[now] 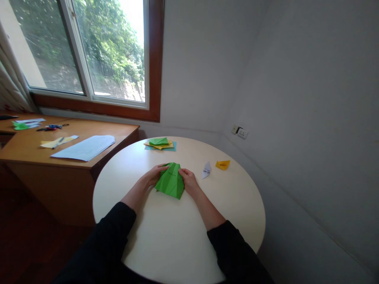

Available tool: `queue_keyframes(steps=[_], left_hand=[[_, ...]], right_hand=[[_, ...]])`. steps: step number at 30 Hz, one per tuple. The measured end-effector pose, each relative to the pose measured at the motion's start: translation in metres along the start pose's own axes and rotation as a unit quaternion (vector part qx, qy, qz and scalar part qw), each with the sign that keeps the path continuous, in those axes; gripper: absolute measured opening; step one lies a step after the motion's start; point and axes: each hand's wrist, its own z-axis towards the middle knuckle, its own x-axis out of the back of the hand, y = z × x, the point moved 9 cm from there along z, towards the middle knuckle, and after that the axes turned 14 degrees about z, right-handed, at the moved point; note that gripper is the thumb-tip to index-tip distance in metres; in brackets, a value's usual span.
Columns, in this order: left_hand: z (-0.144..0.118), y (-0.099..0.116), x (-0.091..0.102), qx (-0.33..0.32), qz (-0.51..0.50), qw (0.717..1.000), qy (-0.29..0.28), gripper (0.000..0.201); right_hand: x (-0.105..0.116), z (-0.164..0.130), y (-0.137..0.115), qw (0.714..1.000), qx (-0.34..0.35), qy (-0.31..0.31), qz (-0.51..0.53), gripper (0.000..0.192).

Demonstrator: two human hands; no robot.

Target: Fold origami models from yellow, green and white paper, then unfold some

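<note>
A creased sheet of green paper [171, 182] is held over the round white table [166, 232], its lower edge toward me. My left hand [154, 174] grips its upper left edge, fingers closed on the paper. On the opposite side, my right hand [188, 180] pinches the upper right edge between thumb and fingers. Fold lines run across the sheet, and its top looks gathered narrower than the bottom. To the right of my right hand lie a folded white paper piece [206, 170] and a folded yellow paper piece [223, 165].
Behind the green sheet, a stack of green, yellow and blue papers [160, 144] lies near the table's far edge. At left, a wooden desk [83, 127] carries white sheets [85, 148], yellow paper with a pen [59, 141], and scissors [53, 127]. A wall [314, 130] bounds the right side.
</note>
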Motion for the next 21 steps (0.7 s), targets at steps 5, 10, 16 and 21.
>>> queue_keyframes(steps=[5,10,16,21], left_hand=[[-0.002,0.003,-0.004,-0.012,0.07,0.997,-0.011,0.041],[-0.002,0.005,0.0,-0.016,0.069,0.997,0.021,0.04],[-0.005,0.011,0.0,-0.033,0.052,0.998,0.031,0.039],[-0.006,0.012,-0.003,-0.038,0.042,0.998,0.024,0.039]], right_hand=[[-0.004,-0.003,-0.002,1.0,-0.005,-0.016,-0.011,0.029],[-0.002,-0.002,-0.002,1.0,-0.007,-0.011,-0.018,0.028],[-0.001,-0.001,-0.001,1.0,-0.004,-0.003,-0.014,0.028],[0.0,-0.003,-0.008,0.999,0.029,0.012,-0.03,0.031]])
